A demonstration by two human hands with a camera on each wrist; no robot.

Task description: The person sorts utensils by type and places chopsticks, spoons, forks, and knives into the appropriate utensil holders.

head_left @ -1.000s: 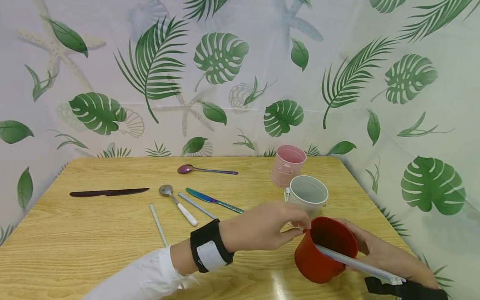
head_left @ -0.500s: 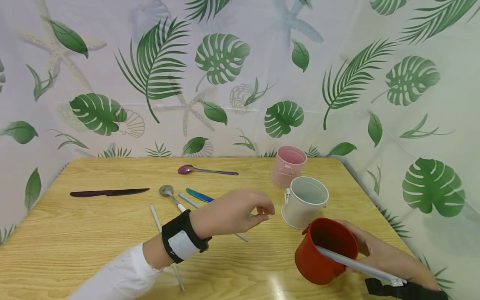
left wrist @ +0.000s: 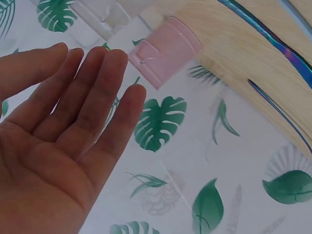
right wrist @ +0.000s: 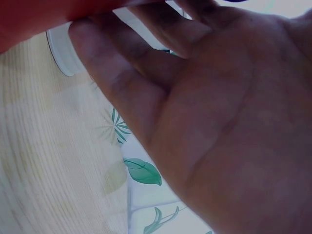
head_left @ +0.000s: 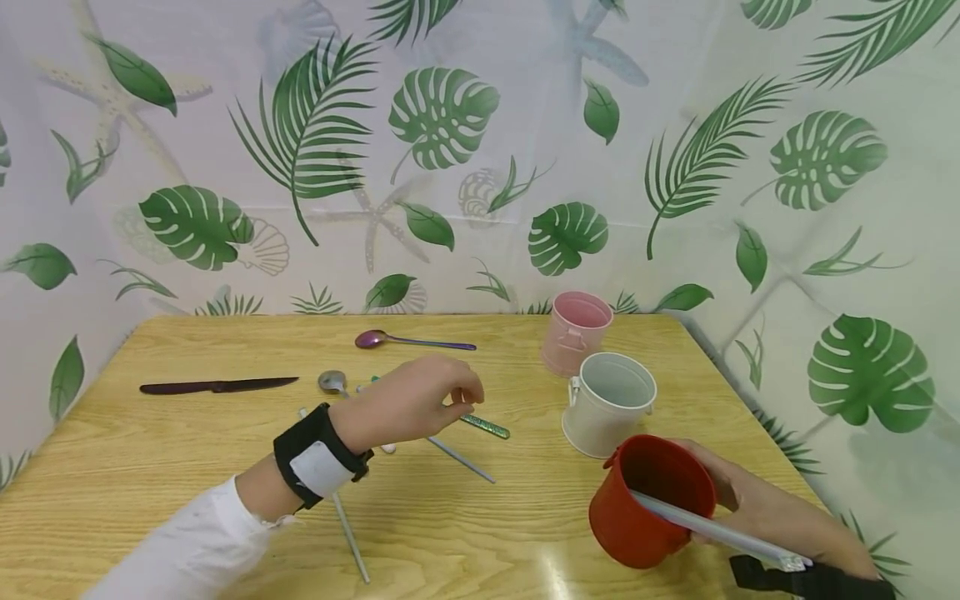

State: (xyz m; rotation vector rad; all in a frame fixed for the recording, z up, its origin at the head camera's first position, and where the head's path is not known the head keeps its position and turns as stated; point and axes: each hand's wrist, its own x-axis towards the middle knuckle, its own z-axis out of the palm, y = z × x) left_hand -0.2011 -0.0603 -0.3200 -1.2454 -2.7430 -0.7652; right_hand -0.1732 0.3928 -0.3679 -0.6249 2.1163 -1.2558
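My left hand (head_left: 411, 403) hovers over the table with fingers loosely bent, holding nothing; in the left wrist view its palm (left wrist: 44, 165) is bare. Beneath it lie an iridescent table knife (head_left: 486, 427), mostly covered, a silver spoon (head_left: 332, 382) whose white handle is largely hidden, and a thin pale blue stick (head_left: 461, 458). At the lower right my right hand (head_left: 757, 504) holds the side of a red bucket (head_left: 637, 525), which tilts towards me. A pale grey bar (head_left: 720, 531) runs from the bucket's front to the right wrist strap. In the right wrist view, fingers (right wrist: 122, 73) touch the red surface.
A white bucket (head_left: 603, 425) stands just behind the red one, with a pink bucket (head_left: 566, 346) farther back. A purple spoon (head_left: 420, 340) and a dark knife (head_left: 217, 386) lie towards the back and left. A pale green stick (head_left: 348, 533) lies near the front.
My left hand has let go of the red bucket's rim and moved left, over the iridescent knife. The right hand and the red bucket stay put.
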